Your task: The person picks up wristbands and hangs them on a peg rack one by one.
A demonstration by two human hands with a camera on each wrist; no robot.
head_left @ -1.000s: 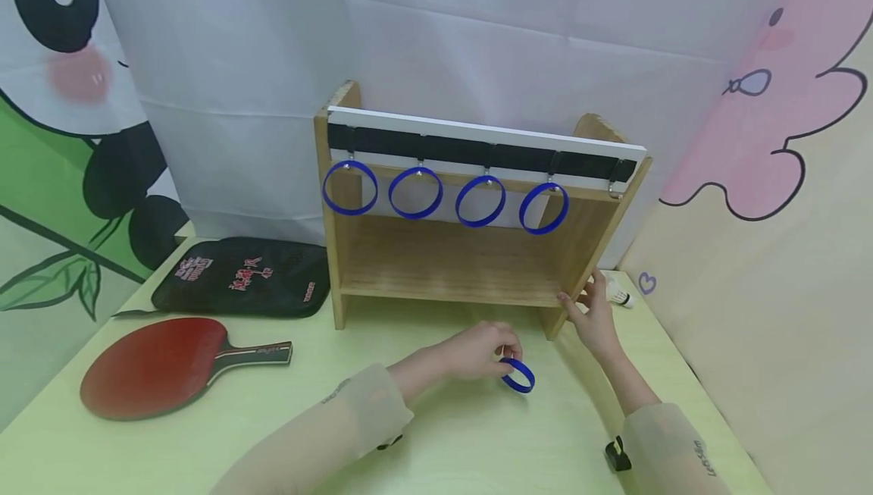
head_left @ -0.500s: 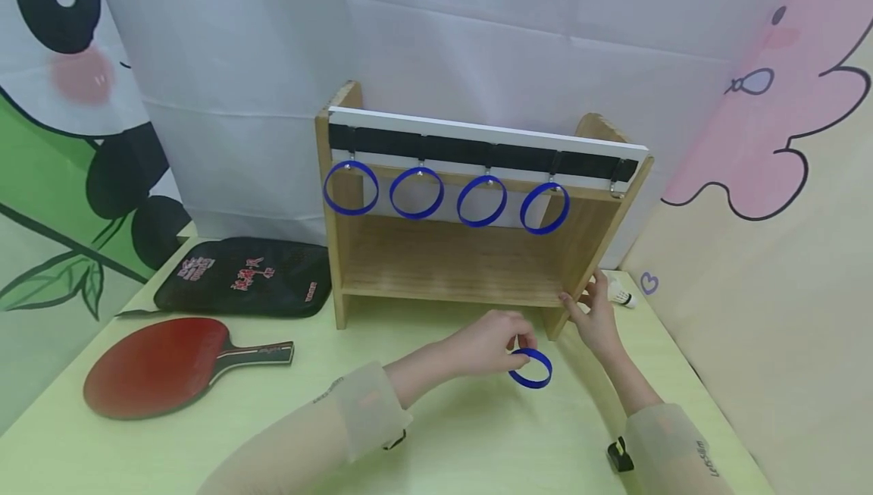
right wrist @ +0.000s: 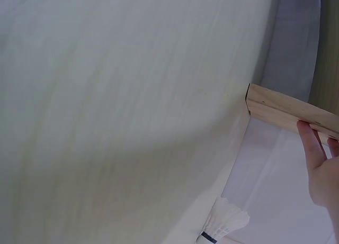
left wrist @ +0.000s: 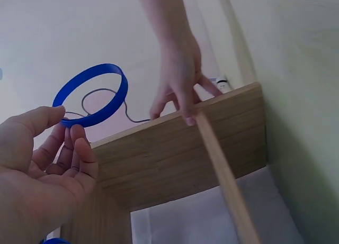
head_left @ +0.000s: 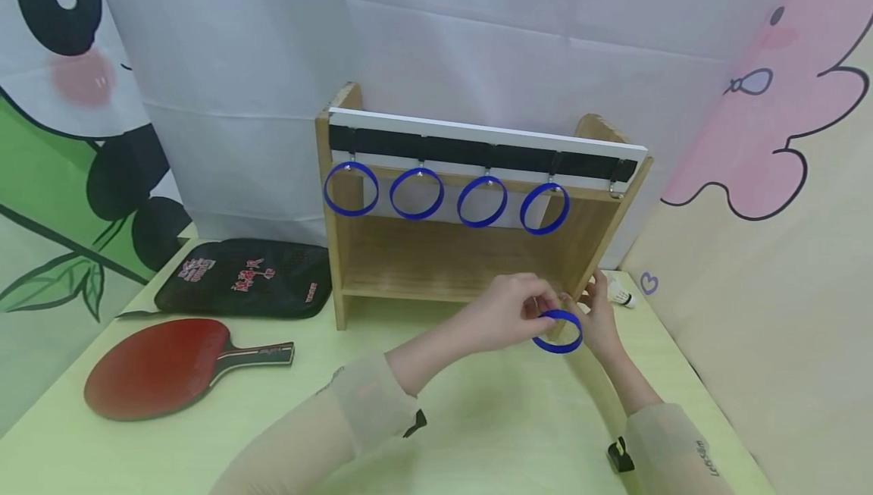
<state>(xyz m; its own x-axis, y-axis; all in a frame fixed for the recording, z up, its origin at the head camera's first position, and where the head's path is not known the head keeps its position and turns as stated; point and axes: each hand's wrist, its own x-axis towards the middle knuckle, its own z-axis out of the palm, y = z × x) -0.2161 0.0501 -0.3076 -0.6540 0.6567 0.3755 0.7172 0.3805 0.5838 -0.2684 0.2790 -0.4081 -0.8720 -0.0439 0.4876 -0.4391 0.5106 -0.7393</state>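
My left hand [head_left: 505,311] pinches a thin blue ring [head_left: 561,348] between thumb and fingertips, in front of the lower right corner of a wooden shelf [head_left: 450,256]. In the left wrist view, the blue ring [left wrist: 95,118] stands tilted, clear of the shelf's side panel [left wrist: 159,154]. My right hand [head_left: 600,324] grips the shelf's right side panel, thumb at the front edge and fingers on the outer face. Several blue rings [head_left: 483,224] hang from hooks on the black strip [head_left: 453,150] along the shelf's top. A bare metal hook [head_left: 616,192] is at the strip's right end.
A red table tennis bat [head_left: 160,370] lies front left on the table, with a black case [head_left: 239,283] behind it. Just right of the shelf lies a white shuttlecock [head_left: 624,296]. Walls stand behind and on both sides.
My left hand has risen and moved right with the blue ring, from low over the table to beside the right hand. The right hand keeps its hold on the shelf.
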